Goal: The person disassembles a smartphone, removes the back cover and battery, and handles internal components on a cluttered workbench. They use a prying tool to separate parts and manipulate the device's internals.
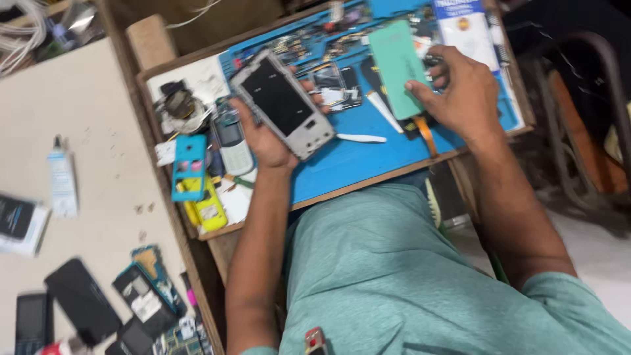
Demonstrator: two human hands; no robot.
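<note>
A blue work mat (368,154) covers a wooden tray on the counter (98,131). On the mat lie a white plastic pry tool (361,138) and an orange flat strip (427,135); small dark parts are scattered along its far edge. Left of the mat sit a grey keypad phone (233,141), a light blue phone housing (189,167) and a yellow phone body (209,209). Further left, the pale counter surface carries a small white tube (62,177), a white box (23,227) and a black phone (82,299). White cables (20,33) occupy the far left corner.
</note>
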